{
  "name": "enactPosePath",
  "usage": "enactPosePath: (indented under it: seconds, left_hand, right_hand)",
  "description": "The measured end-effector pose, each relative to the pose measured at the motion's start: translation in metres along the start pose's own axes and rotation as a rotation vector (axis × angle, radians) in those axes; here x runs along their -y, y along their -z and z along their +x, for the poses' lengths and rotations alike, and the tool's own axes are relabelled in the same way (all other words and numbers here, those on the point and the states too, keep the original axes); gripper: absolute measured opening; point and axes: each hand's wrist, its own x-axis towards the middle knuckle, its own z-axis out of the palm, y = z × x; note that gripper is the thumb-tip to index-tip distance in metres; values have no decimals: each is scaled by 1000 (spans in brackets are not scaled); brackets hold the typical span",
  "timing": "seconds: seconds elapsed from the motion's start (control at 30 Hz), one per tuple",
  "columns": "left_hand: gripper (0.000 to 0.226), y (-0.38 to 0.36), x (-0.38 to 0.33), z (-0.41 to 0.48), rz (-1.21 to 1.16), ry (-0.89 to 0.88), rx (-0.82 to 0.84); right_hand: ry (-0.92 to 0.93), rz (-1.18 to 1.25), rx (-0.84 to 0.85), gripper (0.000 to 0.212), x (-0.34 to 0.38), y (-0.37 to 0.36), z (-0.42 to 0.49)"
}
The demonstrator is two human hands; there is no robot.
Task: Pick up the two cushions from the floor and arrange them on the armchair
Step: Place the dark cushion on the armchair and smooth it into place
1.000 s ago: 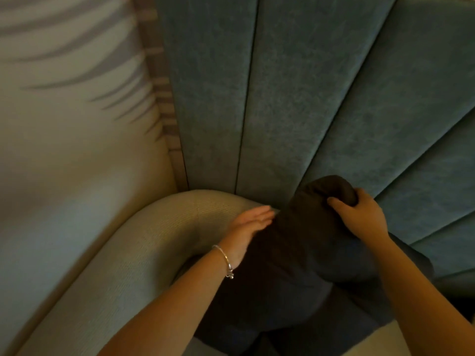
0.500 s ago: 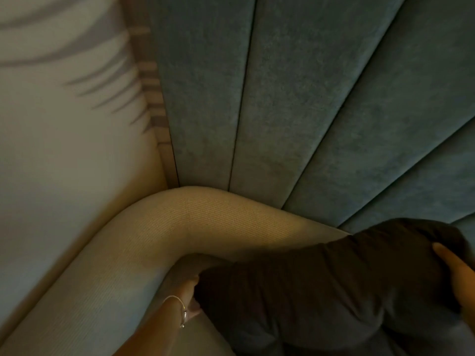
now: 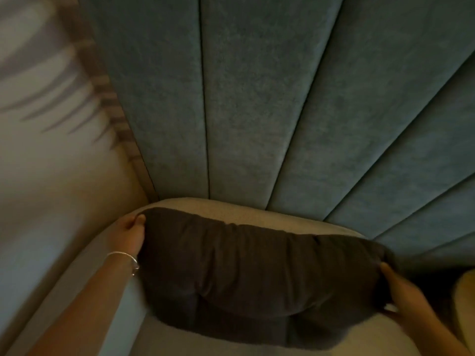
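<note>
Nearest the camera, two bare forearms reach in from the bottom edge. The left one wears a thin silver bracelet point(image 3: 126, 256) at the wrist. Between them lies the pale seat point(image 3: 231, 343) of the armchair point(image 3: 77, 268), its rounded beige arm curving up along the left side.

The dark brown cushion point(image 3: 257, 268) stands on that seat, stretched lengthwise between the hands — plump, soft and creased with shallow vertical folds, its lower edge bulging toward the camera. Its upper edge leans against the curved beige backrest point(image 3: 257, 214), which shows as a narrow band above it. The left hand point(image 3: 129, 233) is closed on the cushion's upper left corner, fingers curled over the fabric. The right hand point(image 3: 401, 291) grips the right end, thumb on the front face; its fingers are hidden behind the cushion. At the far right edge a yellowish rounded shape point(image 3: 464, 299) is cut off by the frame — what it is cannot be told.

Behind the armchair rise teal padded wall panels point(image 3: 257, 98), divided by dark seams that fan outward. To their left runs a brownish trim strip point(image 3: 102, 80), then a pale wall point(image 3: 38, 176) with faint leaf-like shadows.
</note>
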Motion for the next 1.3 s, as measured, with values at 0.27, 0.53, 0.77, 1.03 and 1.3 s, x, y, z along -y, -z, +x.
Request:
enactPosePath:
  seconds: [0.27, 0.53, 0.77, 1.03, 1.3]
  left_hand:
    - [49, -11, 25, 12, 44, 38, 227]
    - [52, -23, -2, 3, 402, -139, 148]
    - [62, -65, -32, -82, 788, -866, 337]
    - [69, -79, -8, -79, 950, -978, 450]
    - [61, -18, 14, -18, 860, -822, 322]
  right_hand:
    - [-114, 45, 11, 86, -7, -9, 0]
    - [21, -404, -154, 85, -5, -30, -3]
    - [967, -1138, 77, 59, 23, -116, -67]
    - [998, -1215, 97, 52, 2, -111, -42]
    - [827, -1138, -78, 59, -8, -14, 10]
